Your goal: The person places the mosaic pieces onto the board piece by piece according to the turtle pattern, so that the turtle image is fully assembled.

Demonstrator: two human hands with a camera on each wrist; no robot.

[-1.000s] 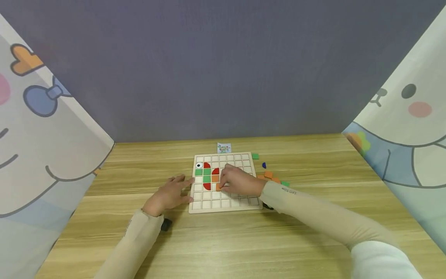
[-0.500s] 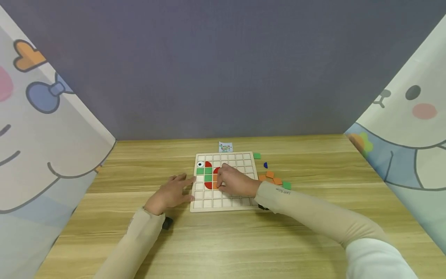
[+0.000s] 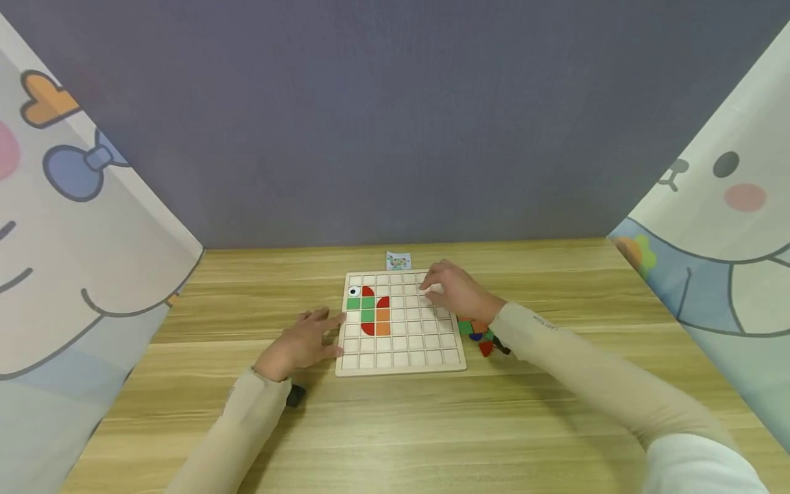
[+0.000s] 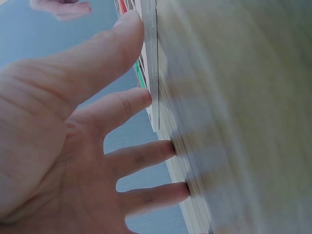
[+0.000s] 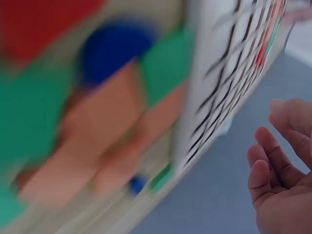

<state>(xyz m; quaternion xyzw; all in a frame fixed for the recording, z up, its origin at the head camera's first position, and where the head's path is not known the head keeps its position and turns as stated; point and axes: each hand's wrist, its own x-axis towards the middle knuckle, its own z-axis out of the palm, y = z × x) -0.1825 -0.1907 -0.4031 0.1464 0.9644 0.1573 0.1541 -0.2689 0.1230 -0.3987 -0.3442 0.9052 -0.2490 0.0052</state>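
A wooden grid board (image 3: 415,359) lies on the table. On its left side sit a white eye tile (image 3: 354,291), green squares (image 3: 367,315), red quarter-round tiles (image 3: 367,328) and two orange squares (image 3: 382,328). My left hand (image 3: 300,348) spreads its fingers at the board's left edge; in the left wrist view the thumb and index finger (image 4: 122,105) touch that edge. My right hand (image 3: 458,291) is above the board's right part. Its thumb and loosely bent fingers stand apart with nothing between them, as the right wrist view shows.
Loose tiles lie right of the board, partly hidden by the right wrist: a red one (image 3: 486,348), orange squares (image 5: 107,122), green ones and blue ones (image 5: 114,51). Behind the board is a small picture card (image 3: 398,261). A grey wall panel (image 3: 401,137) closes off the back.
My right hand has let go of the orange square, which now sits below the other orange one, and has moved right across the board. The left hand has stayed put.
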